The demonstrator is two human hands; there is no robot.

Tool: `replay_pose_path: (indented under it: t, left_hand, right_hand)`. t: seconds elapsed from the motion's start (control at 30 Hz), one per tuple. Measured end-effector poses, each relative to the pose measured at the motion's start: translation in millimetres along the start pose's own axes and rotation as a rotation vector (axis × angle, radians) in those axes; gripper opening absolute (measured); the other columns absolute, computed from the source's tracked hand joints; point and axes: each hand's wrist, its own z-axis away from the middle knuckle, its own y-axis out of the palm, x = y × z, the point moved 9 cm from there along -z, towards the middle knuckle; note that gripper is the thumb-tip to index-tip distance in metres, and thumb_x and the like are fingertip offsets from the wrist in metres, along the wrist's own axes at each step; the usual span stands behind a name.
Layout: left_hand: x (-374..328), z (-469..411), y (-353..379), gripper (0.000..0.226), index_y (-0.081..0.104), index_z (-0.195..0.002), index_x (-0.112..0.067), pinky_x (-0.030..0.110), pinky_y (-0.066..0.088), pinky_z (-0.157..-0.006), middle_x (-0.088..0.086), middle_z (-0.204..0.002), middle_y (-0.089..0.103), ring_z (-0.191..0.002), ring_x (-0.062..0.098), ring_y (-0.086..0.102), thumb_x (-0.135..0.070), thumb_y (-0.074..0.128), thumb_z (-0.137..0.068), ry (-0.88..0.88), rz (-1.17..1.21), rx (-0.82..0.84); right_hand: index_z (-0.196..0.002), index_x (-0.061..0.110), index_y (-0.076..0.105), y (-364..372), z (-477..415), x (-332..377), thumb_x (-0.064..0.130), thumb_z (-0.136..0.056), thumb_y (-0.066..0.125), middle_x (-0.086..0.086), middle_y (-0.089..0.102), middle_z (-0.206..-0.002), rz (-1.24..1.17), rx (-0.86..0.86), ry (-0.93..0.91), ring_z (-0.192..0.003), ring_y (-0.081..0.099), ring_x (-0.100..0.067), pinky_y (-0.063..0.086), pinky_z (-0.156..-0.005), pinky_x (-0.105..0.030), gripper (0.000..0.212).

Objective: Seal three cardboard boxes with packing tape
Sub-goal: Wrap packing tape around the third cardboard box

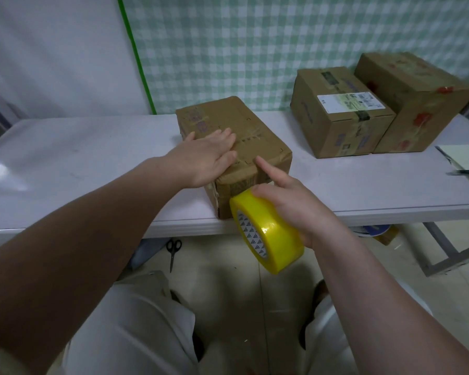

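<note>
My left hand [211,155] lies flat on near box [257,131]; right hand [290,204] grips tape roll [268,234], forefinger pressing box edge; I judge far boxes [341,112] remain.

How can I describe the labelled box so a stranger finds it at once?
On the white table, look to the far right, where two boxes stand together. The labelled box is the lower, left one beside the taller box; it alone has a white shipping label on top.
</note>
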Motion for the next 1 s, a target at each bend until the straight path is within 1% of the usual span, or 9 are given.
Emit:
replay_pose_path:
  t: [0.13,0.23,0.3,0.4,0.5,0.6,0.7,0.9,1.0]
  left_hand:
    - [-4,-7,2,0.062,0.003,-0.152,-0.012,0.054,0.005,-0.117,0.003,-0.161,-0.003,-0.148,0.017,-0.002,-0.045,0.013,-0.101,-0.115,-0.059,0.018]
    - [-5,-4,2,0.063,0.003,-0.152,-0.013,0.057,0.002,-0.116,0.002,-0.161,-0.002,-0.147,0.019,-0.006,-0.048,0.014,-0.101,-0.123,-0.091,-0.026]
    - [-13,0,0,0.061,0.007,-0.153,-0.013,0.055,0.0,-0.117,0.001,-0.161,0.002,-0.147,0.019,-0.006,-0.045,0.014,-0.102,-0.077,-0.146,-0.063]
    - [-29,3,0,0.055,0.011,-0.152,-0.012,0.045,0.004,-0.119,0.003,-0.161,0.007,-0.148,0.018,0.003,-0.036,0.017,-0.104,-0.018,-0.14,-0.089]
    - [-30,6,2,0.056,0.01,-0.152,-0.011,0.044,0.005,-0.119,0.005,-0.161,0.006,-0.147,0.018,0.006,-0.038,0.017,-0.103,-0.009,-0.101,-0.108]
    - [-28,9,5,0.065,0.005,-0.152,-0.01,0.048,0.004,-0.119,0.005,-0.161,0.002,-0.148,0.018,0.003,-0.047,0.015,-0.1,-0.009,-0.138,-0.098]
    - [-29,8,7,0.073,0.003,-0.152,-0.01,0.046,0.003,-0.119,0.006,-0.161,0.0,-0.148,0.018,0.001,-0.056,0.016,-0.097,-0.001,-0.162,-0.075]
    - [-26,6,7,0.081,0.0,-0.152,-0.011,0.044,0.005,-0.12,0.006,-0.161,-0.003,-0.148,0.018,0.0,-0.061,0.025,-0.093,-0.008,-0.128,-0.015]
    - [-26,5,5,0.082,0.0,-0.152,-0.011,0.045,0.005,-0.119,0.006,-0.161,-0.003,-0.148,0.018,0.0,-0.061,0.028,-0.093,-0.007,-0.123,-0.012]
  right_hand:
    - [-0.137,0.056,0.038,1,-1,-1,0.03,-0.088,0.06,0.006,0.05,-0.13,-0.011,0.008,-0.006,-0.111,0.055,-0.018,0.045,-0.102,-0.044,0.06]
    - [-0.139,0.054,0.038,2,0,-1,0.028,-0.088,0.06,0.006,0.047,-0.138,-0.022,0.014,-0.013,-0.117,0.052,-0.018,0.043,-0.104,-0.044,0.06]
    - [-0.14,0.053,0.038,2,2,-2,0.027,-0.089,0.06,0.004,0.043,-0.144,-0.018,0.013,-0.014,-0.123,0.048,-0.02,0.041,-0.107,-0.044,0.061]
    - [-0.142,0.051,0.035,1,5,0,0.025,-0.091,0.059,0.003,0.039,-0.149,-0.006,0.013,-0.027,-0.129,0.044,-0.021,0.038,-0.109,-0.043,0.062]
    - [-0.142,0.051,0.034,2,6,1,0.025,-0.091,0.058,0.003,0.038,-0.15,-0.003,0.021,-0.029,-0.131,0.043,-0.021,0.038,-0.11,-0.044,0.062]
    - [-0.142,0.052,0.034,2,3,-1,0.026,-0.091,0.059,0.002,0.039,-0.149,0.0,0.022,-0.028,-0.13,0.044,-0.022,0.038,-0.11,-0.044,0.062]
    - [-0.141,0.052,0.035,4,0,-4,0.027,-0.089,0.06,0.005,0.039,-0.149,-0.036,0.03,-0.036,-0.131,0.044,-0.022,0.037,-0.11,-0.046,0.062]
    - [-0.141,0.054,0.032,11,-1,-10,0.042,-0.081,0.066,0.007,0.038,-0.151,-0.176,0.08,-0.011,-0.133,0.043,-0.022,0.036,-0.111,-0.049,0.07]
    - [-0.145,0.049,0.029,10,6,-13,0.037,-0.087,0.067,0.007,0.037,-0.15,-0.216,0.066,-0.021,-0.13,0.047,-0.02,0.041,-0.108,-0.047,0.07]
